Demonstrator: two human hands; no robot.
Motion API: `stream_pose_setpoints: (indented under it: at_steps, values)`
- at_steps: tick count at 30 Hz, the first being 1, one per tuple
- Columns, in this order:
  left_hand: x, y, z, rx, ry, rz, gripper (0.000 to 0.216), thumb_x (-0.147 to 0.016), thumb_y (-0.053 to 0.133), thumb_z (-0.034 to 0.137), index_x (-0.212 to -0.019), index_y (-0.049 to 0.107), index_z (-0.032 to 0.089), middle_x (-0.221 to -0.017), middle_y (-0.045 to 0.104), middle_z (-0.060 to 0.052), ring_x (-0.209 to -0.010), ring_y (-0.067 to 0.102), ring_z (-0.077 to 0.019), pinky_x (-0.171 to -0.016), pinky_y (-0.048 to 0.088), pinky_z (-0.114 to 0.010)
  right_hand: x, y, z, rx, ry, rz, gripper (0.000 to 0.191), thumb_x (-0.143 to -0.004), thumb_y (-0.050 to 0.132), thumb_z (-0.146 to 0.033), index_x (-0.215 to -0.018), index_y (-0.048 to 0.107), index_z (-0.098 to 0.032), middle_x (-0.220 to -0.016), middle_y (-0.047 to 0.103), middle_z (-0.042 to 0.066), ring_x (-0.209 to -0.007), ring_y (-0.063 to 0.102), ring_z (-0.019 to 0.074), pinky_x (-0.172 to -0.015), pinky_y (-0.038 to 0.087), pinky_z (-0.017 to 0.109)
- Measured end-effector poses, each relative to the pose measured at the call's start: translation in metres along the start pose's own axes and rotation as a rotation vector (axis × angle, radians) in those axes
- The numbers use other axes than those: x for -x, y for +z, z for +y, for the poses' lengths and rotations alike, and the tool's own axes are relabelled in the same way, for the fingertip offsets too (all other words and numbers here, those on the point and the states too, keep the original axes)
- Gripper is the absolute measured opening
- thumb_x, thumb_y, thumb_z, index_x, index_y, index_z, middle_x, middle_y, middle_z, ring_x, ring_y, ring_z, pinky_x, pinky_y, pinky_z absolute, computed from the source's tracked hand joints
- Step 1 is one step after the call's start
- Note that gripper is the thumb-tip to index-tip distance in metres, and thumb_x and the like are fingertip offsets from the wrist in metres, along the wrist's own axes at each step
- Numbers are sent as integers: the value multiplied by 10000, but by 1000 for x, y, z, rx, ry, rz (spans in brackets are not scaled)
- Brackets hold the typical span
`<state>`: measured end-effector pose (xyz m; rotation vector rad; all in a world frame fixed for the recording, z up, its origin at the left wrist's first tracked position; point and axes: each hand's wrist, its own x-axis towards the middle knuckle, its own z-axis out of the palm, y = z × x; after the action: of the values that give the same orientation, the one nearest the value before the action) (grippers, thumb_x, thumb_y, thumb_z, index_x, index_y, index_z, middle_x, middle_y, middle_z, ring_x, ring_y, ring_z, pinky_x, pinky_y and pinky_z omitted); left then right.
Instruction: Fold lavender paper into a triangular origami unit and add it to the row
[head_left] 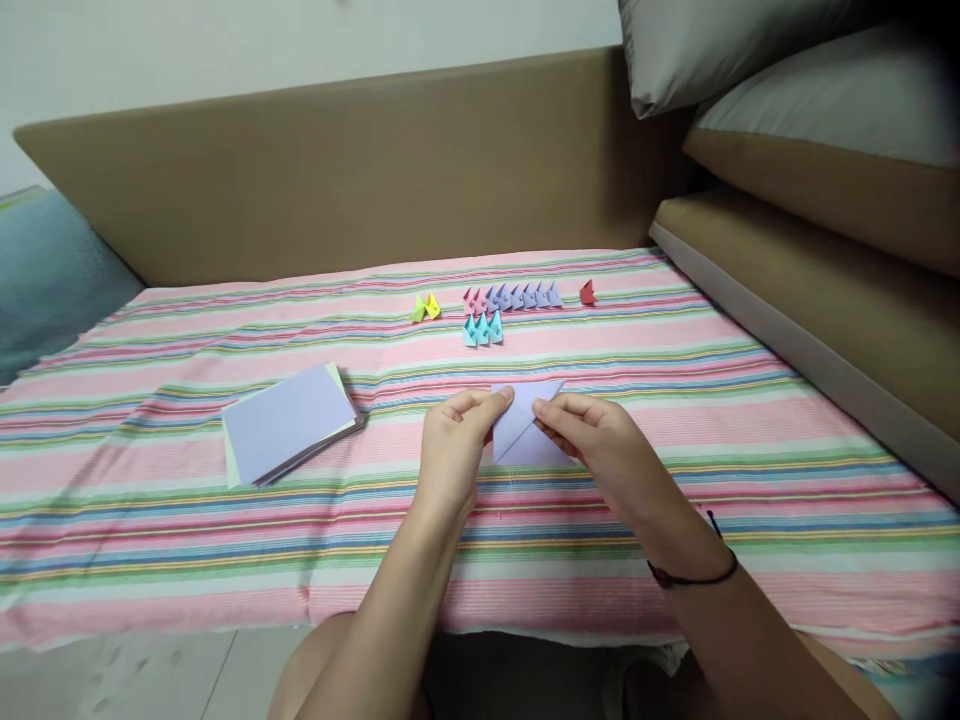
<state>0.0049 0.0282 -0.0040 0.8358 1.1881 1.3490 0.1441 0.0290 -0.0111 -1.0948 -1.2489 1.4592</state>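
Both my hands hold one lilac paper sheet [525, 425] over the striped bedsheet [225, 520]. My left hand [454, 445] pinches its left edge between thumb and fingers. My right hand [600, 445] pinches a folded flap near the sheet's middle. The paper's upper right corner is folded into a point. A stack of coloured paper [289, 425], lilac on top, lies to the left of my hands.
Small folded paper pieces sit further back: yellow-green ones [425, 307], a pink and lilac row [514, 296], light blue ones [482, 329] and a red one [587, 293]. A brown bed frame [360, 160] rises behind, cushions [810, 90] at right.
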Motion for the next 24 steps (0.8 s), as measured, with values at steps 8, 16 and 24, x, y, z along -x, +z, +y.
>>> stream_pose_setpoints:
  at_steps: [8,16,24]
  values:
    - [0,0,-3,-7,18,-47,291,-658,743,341,-559,553,144,-446,451,66,-407,362,-40,-423,294,-186,1,2,1,45,-54,61,358,-753,650,-442,-567,468,-196,-526,385,-58,-490,320,87,-469,254,245]
    - [4,-2,0,-100,84,-142,370,-632,776,331,-907,595,162,-552,571,51,-463,463,-72,-459,347,-183,1,1,2,127,-106,88,345,-768,648,-428,-593,473,-187,-535,389,-61,-498,339,81,-464,264,227]
    - [4,-2,2,-195,294,-105,281,-721,714,284,-966,684,151,-472,363,90,-436,339,-40,-441,267,-181,1,1,1,118,-121,75,296,-808,613,-386,-621,522,-176,-570,429,-49,-525,374,82,-481,295,222]
